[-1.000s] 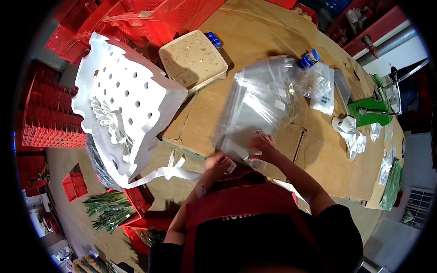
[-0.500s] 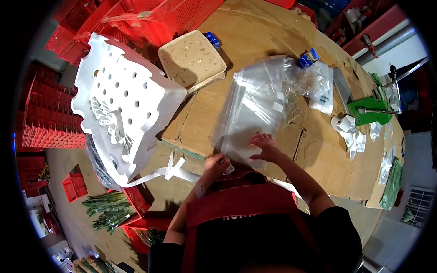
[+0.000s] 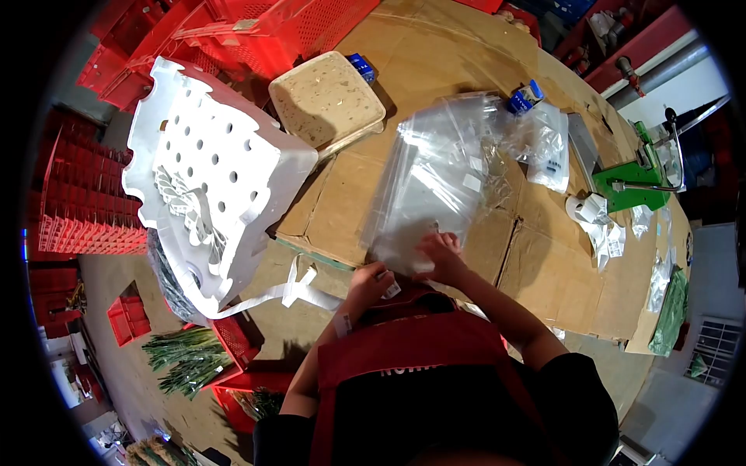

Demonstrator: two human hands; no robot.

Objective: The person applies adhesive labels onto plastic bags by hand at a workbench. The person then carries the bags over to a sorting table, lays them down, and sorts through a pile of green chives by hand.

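My left hand [image 3: 367, 287] is closed at the table's near edge, gripping the end of a white label strip [image 3: 268, 297]. A small printed white piece shows beside its fingers. The strip trails left to a white tub [image 3: 221, 147] with round holes, where more of it lies looped. My right hand [image 3: 444, 258] rests on the near end of a stack of clear plastic sleeves [image 3: 435, 179], thumb apart from the fingers. A tiny pale piece shows at its fingertips; I cannot make out what it is.
A beige square tray [image 3: 326, 101] stands behind the tub, near red crates [image 3: 272, 35]. A blue box [image 3: 526, 99] and a clear bag [image 3: 550, 159] lie beyond the sleeves. A green metal device [image 3: 633, 186] stands right on the cardboard-covered table [image 3: 559, 272]. Bundled green stems [image 3: 186, 357] are at lower left.
My right hand has moved slightly left and down over the sleeves, its spread fingers drawing closer together. My left hand has stayed in nearly the same spot with the strip.
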